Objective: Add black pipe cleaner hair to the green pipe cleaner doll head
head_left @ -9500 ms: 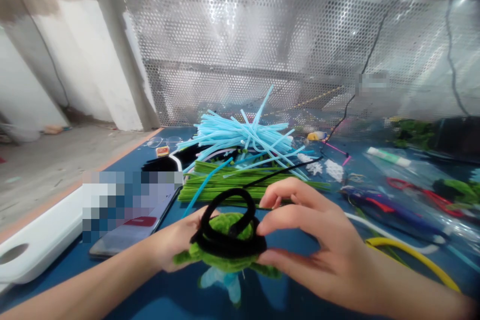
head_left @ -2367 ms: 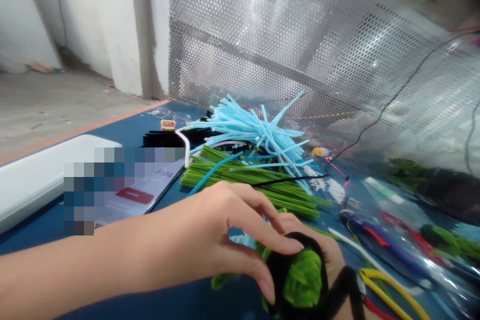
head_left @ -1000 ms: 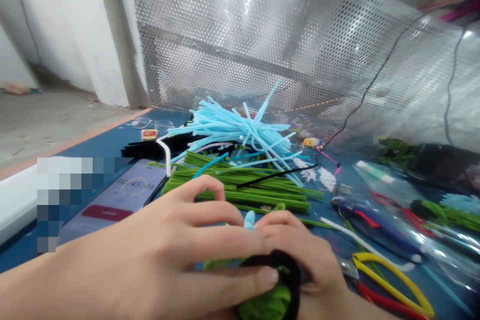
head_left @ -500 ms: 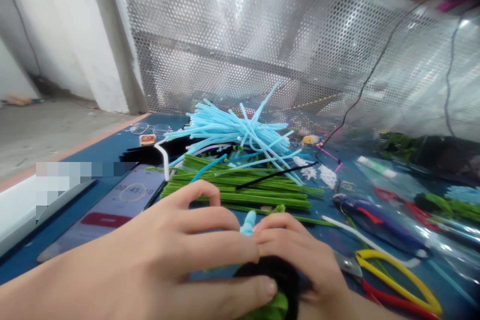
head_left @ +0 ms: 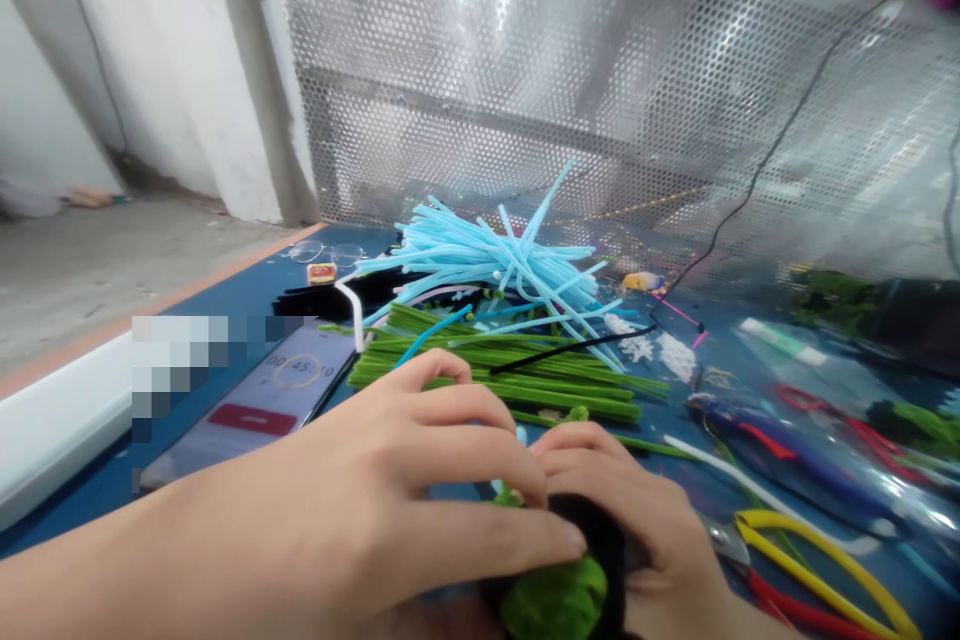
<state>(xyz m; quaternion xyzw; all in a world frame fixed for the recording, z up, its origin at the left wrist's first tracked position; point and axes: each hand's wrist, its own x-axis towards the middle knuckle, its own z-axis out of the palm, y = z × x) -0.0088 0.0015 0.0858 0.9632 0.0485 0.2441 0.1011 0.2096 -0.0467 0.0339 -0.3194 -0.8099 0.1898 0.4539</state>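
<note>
Low in the view, my two hands close in on a fuzzy black and green pipe-cleaner piece (head_left: 559,595). My left hand (head_left: 382,490) reaches over it from the left, its fingers bent and a fingertip pressed on the black rim. Wrapped round the far right side of the piece is my right hand (head_left: 637,510), its fingertips hidden close to those of the left. A sliver of light blue pipe cleaner (head_left: 522,435) shows between the hands. Just beyond them lies a bundle of green pipe cleaners (head_left: 495,378).
Light blue pipe cleaners (head_left: 480,250) are heaped behind the green ones, beside black ones (head_left: 322,295). At left lie a phone (head_left: 255,410) and a white case (head_left: 60,430). Pliers with yellow and red handles (head_left: 817,560) rest at right. A perforated metal sheet (head_left: 525,70) stands behind.
The view has swung left, so the table things sit farther right. More of the green part shows, and the light blue tip between my hands is now mostly covered. Both hands keep their hold.
</note>
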